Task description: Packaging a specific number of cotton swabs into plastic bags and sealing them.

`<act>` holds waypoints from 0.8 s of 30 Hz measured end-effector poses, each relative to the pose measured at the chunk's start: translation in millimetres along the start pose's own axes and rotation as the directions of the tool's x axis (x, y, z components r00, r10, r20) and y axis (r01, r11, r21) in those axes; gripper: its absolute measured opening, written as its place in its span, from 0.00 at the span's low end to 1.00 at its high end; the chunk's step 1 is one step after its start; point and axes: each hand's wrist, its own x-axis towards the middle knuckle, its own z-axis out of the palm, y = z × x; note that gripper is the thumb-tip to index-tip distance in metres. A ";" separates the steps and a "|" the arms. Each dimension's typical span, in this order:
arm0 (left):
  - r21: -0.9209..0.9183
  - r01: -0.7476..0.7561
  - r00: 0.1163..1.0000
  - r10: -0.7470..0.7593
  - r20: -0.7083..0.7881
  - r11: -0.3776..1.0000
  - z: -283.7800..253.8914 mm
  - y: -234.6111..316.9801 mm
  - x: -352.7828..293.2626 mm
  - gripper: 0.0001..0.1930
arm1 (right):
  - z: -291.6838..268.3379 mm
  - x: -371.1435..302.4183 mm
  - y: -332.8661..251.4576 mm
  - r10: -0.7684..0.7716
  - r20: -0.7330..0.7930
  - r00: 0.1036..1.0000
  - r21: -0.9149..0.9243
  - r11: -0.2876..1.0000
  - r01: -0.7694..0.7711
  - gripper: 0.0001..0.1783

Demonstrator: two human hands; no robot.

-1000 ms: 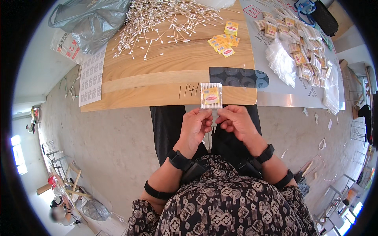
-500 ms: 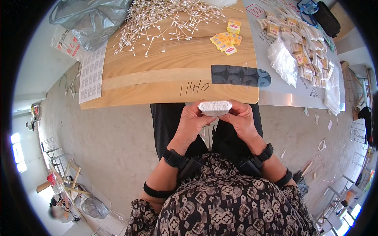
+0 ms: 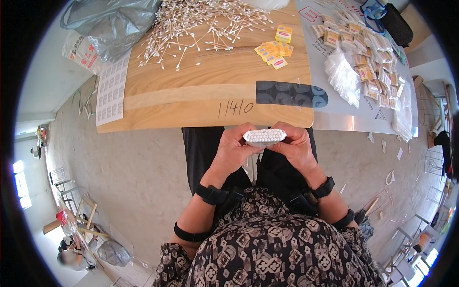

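Between my hands, just off the table's front edge, is a flat bundle of cotton swabs (image 3: pixel 264 137) with its white tips facing up. My left hand (image 3: pixel 233 147) grips its left end, fingers and thumb closed on it. On its right end my right hand (image 3: pixel 295 145) is closed in the same way. Whether a wrapper encloses the bundle I cannot tell. Beyond, on the wooden table (image 3: pixel 177 112), lies a large heap of loose cotton swabs (image 3: pixel 191 24). Small yellow cards (image 3: pixel 273 49) are spread to the right of that heap.
A grey plastic bag (image 3: pixel 112 28) and a printed label sheet (image 3: pixel 112 93) sit at the left. On the grey board at right are clear plastic bags (image 3: pixel 343 76) and many packed swab packets (image 3: pixel 366 71). A dark strip (image 3: pixel 289 92) crosses the table's edge. Another person (image 3: pixel 71 256) is far left.
Both hands have tilted the swab bundle and lowered it slightly toward me, so its rows of tips show more plainly. Nothing on the table has visibly moved.
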 end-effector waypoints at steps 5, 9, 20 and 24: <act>-0.117 0.035 0.999 -0.036 -0.009 0.993 6.3 -0.2 0.4 0.16 | 0.6 -1.6 -8.8 0.209 0.032 0.977 0.162 0.964 -0.211 0.11; -0.214 0.064 0.996 -0.076 -0.049 0.975 7.6 12.3 -3.1 0.10 | -1.1 -0.2 -10.2 0.246 -0.009 0.969 0.181 0.954 -0.241 0.09; -0.254 0.099 0.993 -0.113 -0.041 0.962 11.2 1.9 13.9 0.05 | -54.1 -9.7 -16.8 0.349 -0.070 0.935 0.295 0.902 -0.315 0.04; -0.097 0.093 0.981 -0.108 -0.160 0.991 6.2 -3.3 24.6 0.05 | -111.3 1.0 -48.2 0.194 -0.320 0.927 0.170 0.975 -0.146 0.04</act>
